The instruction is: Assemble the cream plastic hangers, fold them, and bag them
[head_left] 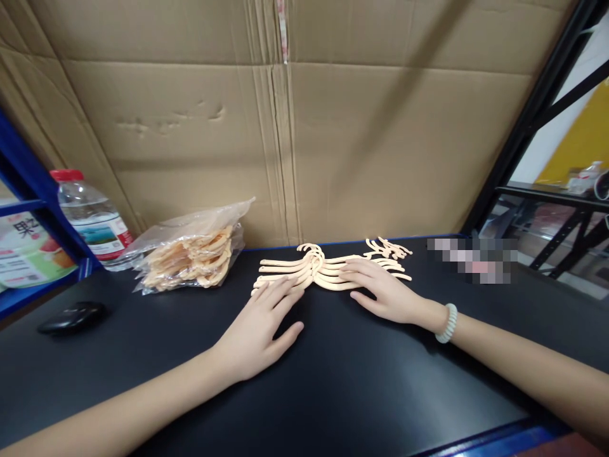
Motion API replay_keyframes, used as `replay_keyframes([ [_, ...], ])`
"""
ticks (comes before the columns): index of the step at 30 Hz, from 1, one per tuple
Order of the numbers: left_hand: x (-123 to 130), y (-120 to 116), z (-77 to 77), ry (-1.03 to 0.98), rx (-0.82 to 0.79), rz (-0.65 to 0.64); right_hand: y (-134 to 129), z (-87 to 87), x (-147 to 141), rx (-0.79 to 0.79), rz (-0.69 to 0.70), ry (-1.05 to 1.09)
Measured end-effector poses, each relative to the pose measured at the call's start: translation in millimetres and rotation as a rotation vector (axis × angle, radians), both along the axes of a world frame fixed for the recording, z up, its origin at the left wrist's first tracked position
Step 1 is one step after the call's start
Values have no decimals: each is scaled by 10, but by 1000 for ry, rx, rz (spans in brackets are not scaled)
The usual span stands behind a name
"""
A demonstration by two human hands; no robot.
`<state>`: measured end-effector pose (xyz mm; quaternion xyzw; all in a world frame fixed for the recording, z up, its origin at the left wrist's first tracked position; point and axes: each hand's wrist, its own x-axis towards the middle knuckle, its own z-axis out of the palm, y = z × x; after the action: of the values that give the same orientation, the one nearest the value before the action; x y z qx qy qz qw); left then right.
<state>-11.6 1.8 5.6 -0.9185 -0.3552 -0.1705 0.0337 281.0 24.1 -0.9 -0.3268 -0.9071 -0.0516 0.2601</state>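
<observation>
Several cream-coloured hanger pieces lie in a row on the black table, their curved middles overlapping and their arms spread to both sides. My left hand rests flat with fingers stretched over the left arms of the row. On the right side, my right hand, with a pale coiled band on its wrist, lays its extended fingers across the arms there. Neither hand grips anything. Behind my right hand sits a small heap of cream hooks.
A clear plastic bag of similar cream pieces stands at the back left. Left of it are a large water bottle and a black mouse. A cardboard wall closes the back. Something blurred lies at the back right.
</observation>
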Motion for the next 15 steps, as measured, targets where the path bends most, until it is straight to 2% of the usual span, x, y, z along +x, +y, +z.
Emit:
replay_keyframes([
  [3, 16, -27, 32, -32, 5, -160, -106, 43, -69, -55, 105, -41],
  [5, 29, -37, 51, -39, -24, -217, -169, 61, -116, -97, 156, -72],
  [15, 38, -38, 97, -74, -107, -241, -199, 85, -139, -157, 180, -78],
])
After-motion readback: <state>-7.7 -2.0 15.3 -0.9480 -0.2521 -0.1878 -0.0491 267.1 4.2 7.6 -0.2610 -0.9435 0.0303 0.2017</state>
